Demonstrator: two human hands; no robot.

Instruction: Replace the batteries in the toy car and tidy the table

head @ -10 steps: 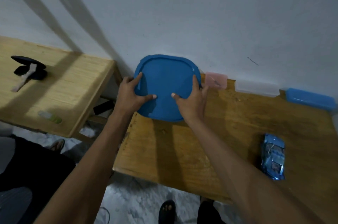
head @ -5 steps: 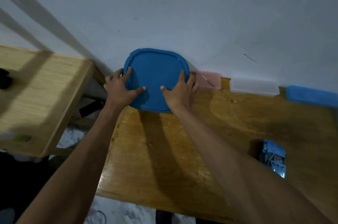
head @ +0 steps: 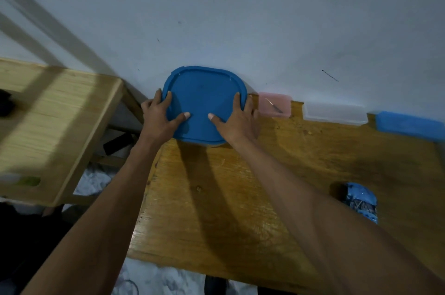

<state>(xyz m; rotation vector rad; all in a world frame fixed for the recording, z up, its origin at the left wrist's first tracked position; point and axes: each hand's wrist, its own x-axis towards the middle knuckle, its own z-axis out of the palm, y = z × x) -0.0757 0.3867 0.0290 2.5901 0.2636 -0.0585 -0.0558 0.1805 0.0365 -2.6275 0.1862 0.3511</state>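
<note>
A blue square container with its lid on (head: pixel 204 99) sits at the far left corner of the wooden table (head: pixel 240 198), against the wall. My left hand (head: pixel 160 117) grips its left edge with the thumb on top. My right hand (head: pixel 237 120) grips its right edge, thumb lying on the lid. The blue toy car (head: pixel 361 202) lies on the table at the right, apart from both hands.
Along the wall stand a pink box (head: pixel 274 104), a clear box (head: pixel 334 113) and a blue box (head: pixel 409 125). A lighter wooden table (head: pixel 55 126) stands to the left across a gap, with a green object (head: pixel 30 181) near its front edge.
Both hands have pushed the blue container farther back to the wall at the table's corner. The view has swung right and tilted up, so the left table's black items left the frame.
</note>
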